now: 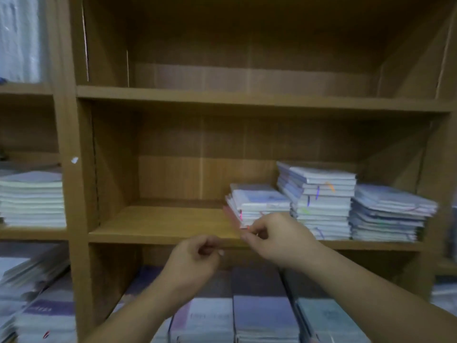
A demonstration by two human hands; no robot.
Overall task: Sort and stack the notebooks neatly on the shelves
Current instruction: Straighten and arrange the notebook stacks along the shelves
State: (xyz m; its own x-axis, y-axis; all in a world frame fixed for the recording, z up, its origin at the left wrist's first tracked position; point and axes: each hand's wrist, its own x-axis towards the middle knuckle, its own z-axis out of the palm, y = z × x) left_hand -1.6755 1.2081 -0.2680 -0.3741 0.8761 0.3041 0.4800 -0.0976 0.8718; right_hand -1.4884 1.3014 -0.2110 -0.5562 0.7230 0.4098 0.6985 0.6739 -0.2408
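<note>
Left of tall white notebook stack (319, 199), on brown wooden shelf (160, 224): right hand (277, 240) pinches front corner of thin pink-edged notebook (232, 217). Left hand (195, 261) loosely curled, apparently empty. Likely light, floppy; grip near spine.

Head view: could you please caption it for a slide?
Right hand pinches the front corner of the shortest notebook stack on the middle shelf.
</note>
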